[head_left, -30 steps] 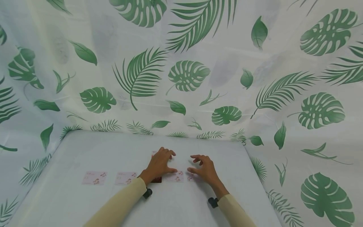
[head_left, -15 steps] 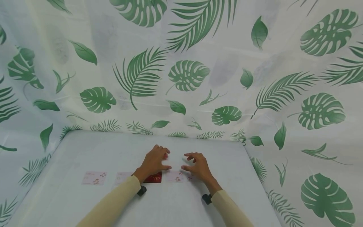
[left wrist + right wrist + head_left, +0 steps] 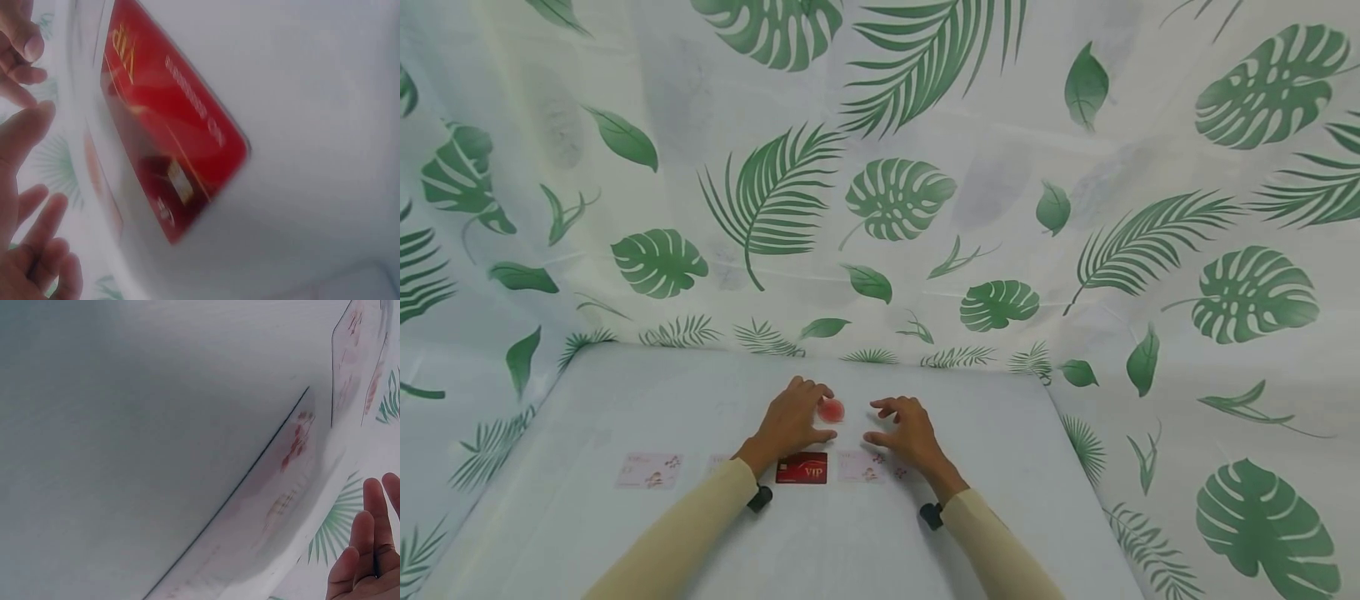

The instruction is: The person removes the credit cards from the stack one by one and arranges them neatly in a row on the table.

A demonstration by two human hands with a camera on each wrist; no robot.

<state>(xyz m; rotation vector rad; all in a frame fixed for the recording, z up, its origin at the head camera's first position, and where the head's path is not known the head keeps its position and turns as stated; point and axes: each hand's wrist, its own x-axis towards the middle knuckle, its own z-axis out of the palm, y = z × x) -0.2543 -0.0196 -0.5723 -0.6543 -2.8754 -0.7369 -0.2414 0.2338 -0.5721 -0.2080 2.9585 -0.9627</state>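
A dark red VIP card (image 3: 802, 468) lies flat on the white table, near the wrist of the left hand (image 3: 784, 423). That hand's thumb and fingers are spread apart and loosely bent, with nothing held. Partly behind its fingertips shows a round red patch (image 3: 831, 411), whose full shape is hidden. To the right, the right hand (image 3: 908, 429) faces it, fingers loosely bent around nothing. Below the right hand are a pale pink card (image 3: 861, 467) and another, mostly covered pink card (image 3: 900, 473). In the left wrist view the red card (image 3: 178, 125) appears large, its chip visible.
Further left in the row lie a pale pink card (image 3: 649, 471) and a second one (image 3: 718, 468), partly hidden by the left sleeve (image 3: 677, 533). A white sheet printed with green leaves (image 3: 900, 200) rises behind and beside the table (image 3: 850, 550).
Both hands have drifted left, still apart from each other. The red VIP card and the round red patch, largely covered earlier, are now exposed. The cards stay in place.
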